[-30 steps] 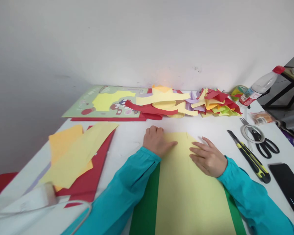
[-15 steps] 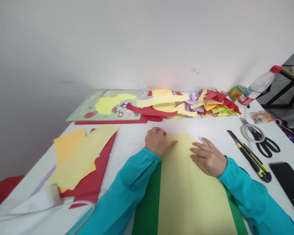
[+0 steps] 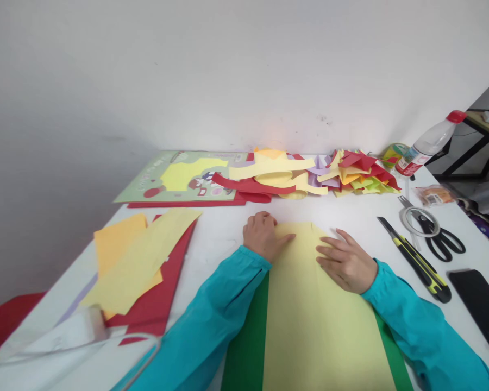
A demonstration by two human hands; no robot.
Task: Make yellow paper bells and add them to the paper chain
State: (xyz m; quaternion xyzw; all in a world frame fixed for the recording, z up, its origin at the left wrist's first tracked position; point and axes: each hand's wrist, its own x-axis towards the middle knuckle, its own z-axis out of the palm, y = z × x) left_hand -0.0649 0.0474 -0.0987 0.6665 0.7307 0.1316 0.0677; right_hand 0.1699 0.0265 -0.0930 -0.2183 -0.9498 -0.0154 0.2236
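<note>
A long sheet of pale yellow paper (image 3: 309, 326) lies in front of me over a green sheet (image 3: 246, 331), which shows along both its sides. At the upper left corner of the yellow paper rests my left hand (image 3: 263, 236), fingers bent at the edge and thumb stretched out across the paper. My right hand (image 3: 348, 262) lies open on the paper's upper right edge, its fingers spread apart. A faint crease runs down the sheet between the hands, and its top edge has a small slit.
Yellow, orange and red papers (image 3: 146, 260) lie left, beside a white box-like object (image 3: 71, 331). Behind are a printed pad (image 3: 146, 174) and a pile of paper strips (image 3: 277, 174). A utility knife (image 3: 418, 263), scissors (image 3: 442, 244), tape roll (image 3: 407, 222), phone (image 3: 478, 307) and bottle (image 3: 430, 144) stand right.
The view has shifted very slightly, so things on the left sit a little further right. Both hands stay in the same place on the yellow paper.
</note>
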